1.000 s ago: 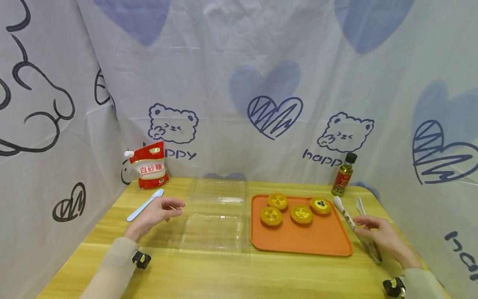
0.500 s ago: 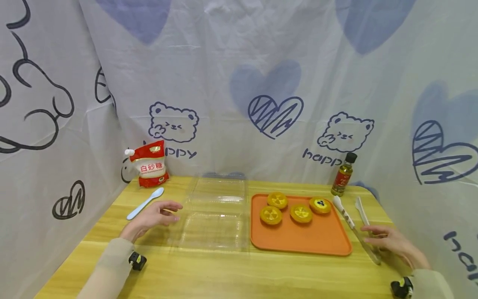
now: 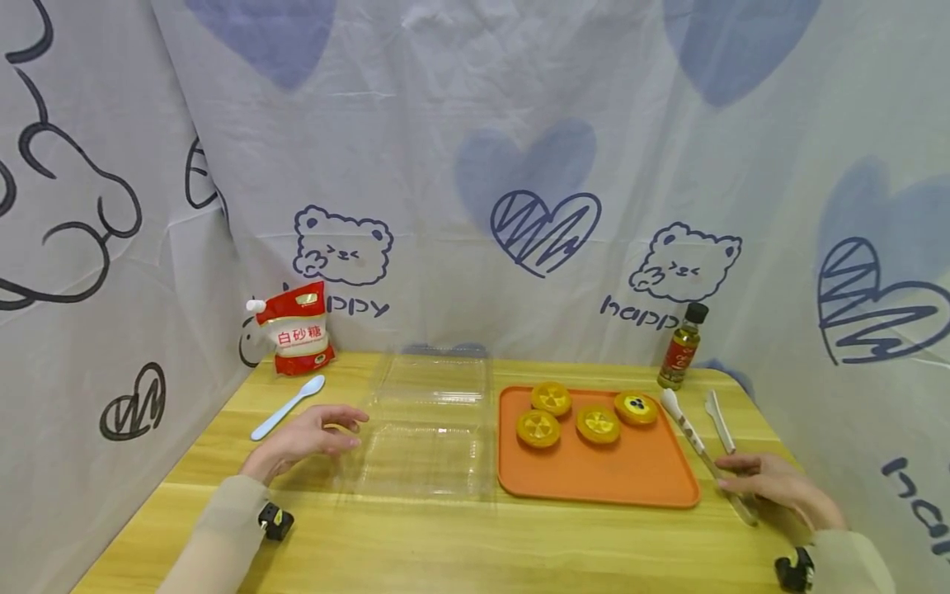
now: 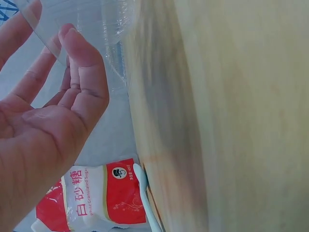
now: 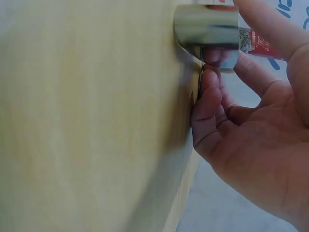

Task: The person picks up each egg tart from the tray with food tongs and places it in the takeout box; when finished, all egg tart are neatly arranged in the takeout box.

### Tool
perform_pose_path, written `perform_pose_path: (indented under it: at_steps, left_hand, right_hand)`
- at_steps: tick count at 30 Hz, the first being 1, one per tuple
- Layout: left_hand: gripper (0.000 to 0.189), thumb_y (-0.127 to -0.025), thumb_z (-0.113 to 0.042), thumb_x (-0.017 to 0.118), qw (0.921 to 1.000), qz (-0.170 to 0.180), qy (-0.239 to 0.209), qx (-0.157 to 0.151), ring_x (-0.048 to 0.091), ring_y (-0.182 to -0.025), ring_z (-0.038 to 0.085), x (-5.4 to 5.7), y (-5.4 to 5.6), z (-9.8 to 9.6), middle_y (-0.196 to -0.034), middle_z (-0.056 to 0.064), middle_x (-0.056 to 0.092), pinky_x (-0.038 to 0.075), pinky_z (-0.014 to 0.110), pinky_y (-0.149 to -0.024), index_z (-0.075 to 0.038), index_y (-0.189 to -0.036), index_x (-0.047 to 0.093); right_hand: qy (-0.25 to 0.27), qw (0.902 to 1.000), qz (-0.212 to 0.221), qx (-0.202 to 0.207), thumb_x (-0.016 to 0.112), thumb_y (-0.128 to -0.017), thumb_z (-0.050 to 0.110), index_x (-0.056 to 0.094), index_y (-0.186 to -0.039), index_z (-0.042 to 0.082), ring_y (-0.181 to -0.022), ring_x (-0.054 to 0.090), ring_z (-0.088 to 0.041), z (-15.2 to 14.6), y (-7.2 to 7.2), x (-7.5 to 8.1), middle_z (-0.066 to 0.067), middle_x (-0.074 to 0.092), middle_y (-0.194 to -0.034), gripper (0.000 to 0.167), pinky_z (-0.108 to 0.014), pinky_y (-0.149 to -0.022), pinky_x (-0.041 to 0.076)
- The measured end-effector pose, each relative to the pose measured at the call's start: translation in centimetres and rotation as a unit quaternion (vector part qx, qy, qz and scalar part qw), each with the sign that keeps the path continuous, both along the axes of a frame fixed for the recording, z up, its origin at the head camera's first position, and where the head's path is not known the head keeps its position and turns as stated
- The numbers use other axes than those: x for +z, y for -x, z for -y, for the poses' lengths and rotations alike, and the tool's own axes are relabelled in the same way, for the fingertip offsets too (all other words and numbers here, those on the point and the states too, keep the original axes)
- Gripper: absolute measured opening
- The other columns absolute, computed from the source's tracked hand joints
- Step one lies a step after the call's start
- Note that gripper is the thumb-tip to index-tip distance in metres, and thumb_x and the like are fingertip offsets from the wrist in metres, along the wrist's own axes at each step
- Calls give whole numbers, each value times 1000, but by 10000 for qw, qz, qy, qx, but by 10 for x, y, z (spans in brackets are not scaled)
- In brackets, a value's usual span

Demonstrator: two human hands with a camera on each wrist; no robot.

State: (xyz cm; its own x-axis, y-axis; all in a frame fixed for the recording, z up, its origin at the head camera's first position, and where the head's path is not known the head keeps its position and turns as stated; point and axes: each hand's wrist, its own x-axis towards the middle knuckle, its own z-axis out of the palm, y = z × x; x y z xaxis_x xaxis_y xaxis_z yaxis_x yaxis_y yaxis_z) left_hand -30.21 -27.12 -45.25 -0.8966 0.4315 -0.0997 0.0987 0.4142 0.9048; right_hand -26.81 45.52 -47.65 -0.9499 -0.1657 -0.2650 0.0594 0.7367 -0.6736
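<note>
Beside the left end of a hinged clear plastic box [image 3: 423, 462] hovers my left hand [image 3: 308, 437], its fingers loosely bent. In the left wrist view the clear plastic [image 4: 104, 21] overlaps those fingers. A light blue spoon [image 3: 285, 410] lies just behind this hand. My right hand [image 3: 779, 485] is over the tongs [image 3: 690, 433] at the right, fingers relaxed near their bent end. Close up, the right wrist view shows the tongs' shiny metal bend [image 5: 207, 26] in front of loosely curled fingers; the far fingertips are partly hidden behind it.
An orange tray [image 3: 586, 478] with several egg tarts [image 3: 598, 425] sits right of the box. At the back left stands a red and white sugar bag [image 3: 300, 330]; a dark-capped oil bottle [image 3: 679, 351] stands back right. Printed curtains enclose the wooden table [image 3: 482, 553].
My right hand has drawn back toward the near right, lower along the tongs. My left hand has sunk slightly toward the near side. The box, tray and tongs stay where they were.
</note>
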Motion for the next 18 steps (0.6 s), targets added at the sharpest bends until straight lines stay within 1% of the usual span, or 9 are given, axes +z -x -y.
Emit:
perform_pose_path:
  at_steps: [3, 6, 9, 11, 13, 15, 17, 18]
  left_hand:
    - [53, -90, -17, 70, 10000, 52, -27, 53, 58, -93, 23, 0, -1, -1, -124, 28, 54, 54, 37, -77, 5, -135, 51]
    - [53, -90, -16, 70, 9999, 104, -59, 120, 58, -91, 23, -1, -1, -3, -123, 28, 54, 54, 36, -76, 4, -135, 51]
    - [54, -89, -16, 71, 9997, 138, -99, 170, 58, -90, 24, 0, -2, -3, -121, 27, 54, 55, 35, -75, 4, -135, 51]
    - [54, -89, -16, 71, 9996, 145, -131, 188, 58, -89, 24, 0, -2, -4, -119, 27, 54, 55, 34, -74, 4, -136, 51]
    - [54, -89, -16, 71, 9995, 161, -164, 196, 59, -89, 25, 1, -2, -4, -118, 26, 54, 56, 34, -73, 4, -135, 51]
    - [55, -89, -16, 71, 9995, 165, -167, 188, 59, -89, 25, 1, -2, -4, -117, 26, 54, 56, 33, -73, 5, -135, 51]
    - [55, -88, -16, 72, 9995, 171, -161, 190, 59, -88, 26, 1, -1, -5, -117, 26, 54, 56, 33, -72, 5, -135, 51]
    - [55, -88, -16, 72, 9995, 188, -161, 206, 59, -87, 25, 0, -1, -5, -117, 26, 54, 56, 33, -72, 5, -135, 51]
  right_hand:
    - [-134, 9997, -191, 29, 69, -92, 27, 52, -131, -14, -112, 59, -38, 2, -1, 0, -34, 54, -131, 59, -28, -80, 55]
    - [-211, 9993, -300, -83, 69, -92, 29, 54, -130, -14, -111, 60, -38, 3, -1, 1, -33, 57, -129, 59, -27, -79, 55]
    - [-198, 9989, -306, -281, 68, -92, 32, 53, -131, -13, -115, 57, -41, 5, -2, 3, -34, 54, -132, 62, -30, -81, 55]
    - [-152, 9984, -371, -395, 69, -91, 32, 53, -132, -12, -113, 58, -40, 6, -4, 4, -36, 49, -135, 62, -29, -79, 55]
    - [-105, 9978, -491, -432, 69, -91, 29, 53, -131, -13, -109, 60, -36, 5, -6, 5, -39, 45, -137, 61, -28, -75, 55]
    - [-136, 9968, -640, -455, 69, -92, 28, 54, -131, -12, -107, 60, -34, 5, -7, 6, -40, 42, -138, 58, -26, -72, 54]
    - [-172, 9958, -781, -454, 68, -92, 29, 56, -130, -10, -107, 60, -32, 5, -8, 6, -39, 43, -138, 56, -26, -71, 54]
    - [-209, 9951, -841, -466, 67, -93, 30, 57, -130, -9, -106, 60, -29, 5, -8, 6, -38, 45, -138, 54, -25, -71, 53]
